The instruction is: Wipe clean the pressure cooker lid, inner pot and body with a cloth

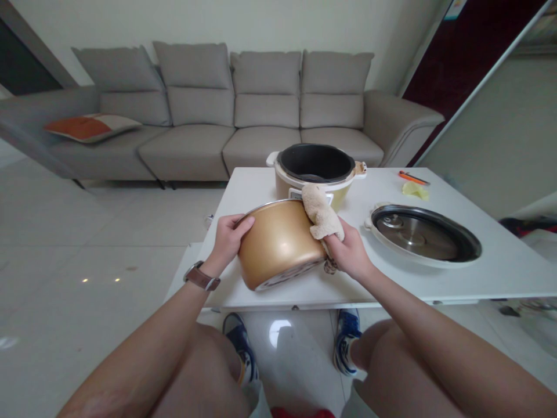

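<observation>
A gold inner pot point(281, 241) is held up over the near side of the white table, tilted so that part of its underside shows. My left hand point(230, 238) grips its left side, thumb on the outer wall and the other fingers mostly hidden. A beige cloth point(322, 212) is in my right hand point(348, 249), pressed against the pot's right side and rim. Behind the pot stands the cooker body point(282, 180), white and gold with a dark hollow inside. To the right lies the cooker lid point(418, 235), its metal inner face up.
On the white table point(452, 197), an orange-handled tool point(411, 177) and a crumpled yellowish piece point(415, 190) lie at the far right. A grey sofa point(261, 139) with an orange and white cushion point(91, 126) stands beyond. My knees are close to the table's front edge.
</observation>
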A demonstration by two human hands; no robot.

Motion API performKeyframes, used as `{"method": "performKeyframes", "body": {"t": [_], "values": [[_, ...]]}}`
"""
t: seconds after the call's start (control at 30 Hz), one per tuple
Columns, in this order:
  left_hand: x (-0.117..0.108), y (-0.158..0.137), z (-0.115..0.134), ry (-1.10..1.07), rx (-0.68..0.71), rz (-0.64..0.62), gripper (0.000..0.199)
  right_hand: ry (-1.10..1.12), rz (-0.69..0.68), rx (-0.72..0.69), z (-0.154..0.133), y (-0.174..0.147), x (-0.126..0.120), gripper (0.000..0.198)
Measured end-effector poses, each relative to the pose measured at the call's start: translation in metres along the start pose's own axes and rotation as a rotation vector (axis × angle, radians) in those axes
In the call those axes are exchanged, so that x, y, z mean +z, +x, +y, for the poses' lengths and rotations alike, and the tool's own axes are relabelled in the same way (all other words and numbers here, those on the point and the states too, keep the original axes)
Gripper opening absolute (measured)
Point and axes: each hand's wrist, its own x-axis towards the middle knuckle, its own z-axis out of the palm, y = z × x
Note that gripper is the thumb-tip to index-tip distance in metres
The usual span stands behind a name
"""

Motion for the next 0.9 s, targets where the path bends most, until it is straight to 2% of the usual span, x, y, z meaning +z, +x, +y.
{"method": "performKeyframes", "body": {"t": [0.9], "values": [[0.0018, 0.0005, 0.0020, -0.006, 0.011, 0.001, 0.047, -0.001, -0.053, -0.003, 0.0021, 0.0008, -0.0035, 0.031]]}}
